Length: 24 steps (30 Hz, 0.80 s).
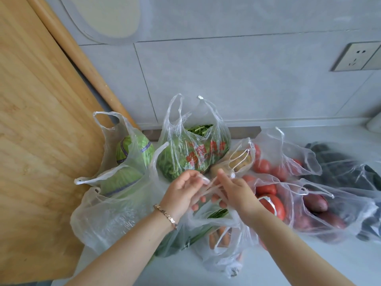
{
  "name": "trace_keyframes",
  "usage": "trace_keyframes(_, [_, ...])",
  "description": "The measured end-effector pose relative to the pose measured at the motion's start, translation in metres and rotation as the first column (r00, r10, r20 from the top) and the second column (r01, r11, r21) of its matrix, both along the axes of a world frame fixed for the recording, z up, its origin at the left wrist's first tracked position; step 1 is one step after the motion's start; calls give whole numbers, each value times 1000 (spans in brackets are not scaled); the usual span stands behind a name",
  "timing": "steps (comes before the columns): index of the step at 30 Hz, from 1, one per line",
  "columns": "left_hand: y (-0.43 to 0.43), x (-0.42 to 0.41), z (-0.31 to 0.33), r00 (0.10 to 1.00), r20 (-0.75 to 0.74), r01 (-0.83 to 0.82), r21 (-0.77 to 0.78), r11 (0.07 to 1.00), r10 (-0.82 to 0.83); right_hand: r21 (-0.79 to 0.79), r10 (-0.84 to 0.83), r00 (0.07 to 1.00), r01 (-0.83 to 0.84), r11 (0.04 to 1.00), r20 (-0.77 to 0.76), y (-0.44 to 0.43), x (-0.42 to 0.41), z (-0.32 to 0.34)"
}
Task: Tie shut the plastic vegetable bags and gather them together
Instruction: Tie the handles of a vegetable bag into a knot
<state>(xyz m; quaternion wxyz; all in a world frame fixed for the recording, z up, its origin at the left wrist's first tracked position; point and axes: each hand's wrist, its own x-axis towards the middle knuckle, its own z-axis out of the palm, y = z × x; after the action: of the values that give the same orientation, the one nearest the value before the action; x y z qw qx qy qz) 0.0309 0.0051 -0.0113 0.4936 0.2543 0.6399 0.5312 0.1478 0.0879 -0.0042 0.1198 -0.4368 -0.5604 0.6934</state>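
Note:
Several thin clear plastic bags of vegetables lie on a pale counter. My left hand (181, 193) and my right hand (235, 193) are close together above a bag of green stalks and carrots (216, 240). Each hand pinches one of that bag's stretched handles, which cross between them. Behind the hands stands a leafy-greens bag with red print (191, 149), its handles loose and upright. To the left sits a cabbage bag (127, 159), open. To the right lie a potato bag (237, 159), a tomato bag (272, 182) and a bag of reddish sweet potatoes (321, 209).
A large wooden board (37, 131) leans against the left side, touching the cabbage bag. A dark-vegetable bag (350, 170) lies at the far right. The tiled wall (226, 79) stands right behind the bags, with a socket (358, 56) at the upper right.

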Motion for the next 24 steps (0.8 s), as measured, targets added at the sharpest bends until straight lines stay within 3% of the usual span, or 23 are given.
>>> trace_keyframes(2, [-5, 1, -1, 997, 67, 37, -15, 999, -36, 66, -176, 984, 175, 982, -1, 4, 0, -7])
trace_keyframes(3, [-9, 3, 0, 994, 27, 102, -28, 994, -101, 130, -201, 979, 196, 972, 26, 6, -1, -10])
trace_keyframes(6, [-21, 9, 1, 921, -266, 278, -62, 959, -284, 385, -115, 968, 21, 923, 225, 10, -5, -22])
trace_keyframes(9, [-20, 2, 0, 914, -351, 201, -38, 979, -202, 443, 9, 938, -172, 880, 346, 6, -13, -25])
trace_keyframes(13, [-15, -23, -12, 921, -382, -97, -31, 995, 77, 459, 214, 946, -307, 834, 243, -8, -13, -21])
trace_keyframes(16, [-17, -27, -16, 926, -361, -123, -21, 992, 107, 202, 348, 934, -326, 924, -84, -11, -2, -15])
trace_keyframes(17, [-17, -26, -19, 937, -337, -115, -42, 992, 95, 175, 350, 920, -321, 931, -177, -11, 0, -14])
trace_keyframes(19, [-18, -19, -21, 975, -189, -132, -84, 988, 114, 239, 277, 939, -227, 944, -205, -12, -1, -17])
trace_keyframes(21, [-18, -14, -20, 973, 117, -190, -95, 977, 200, 303, 148, 976, -95, 948, -157, -14, -6, -17])
trace_keyframes(24, [-20, -20, -14, 790, 535, -281, -120, 952, 300, 381, 125, 988, -80, 921, -95, -9, -10, -11])
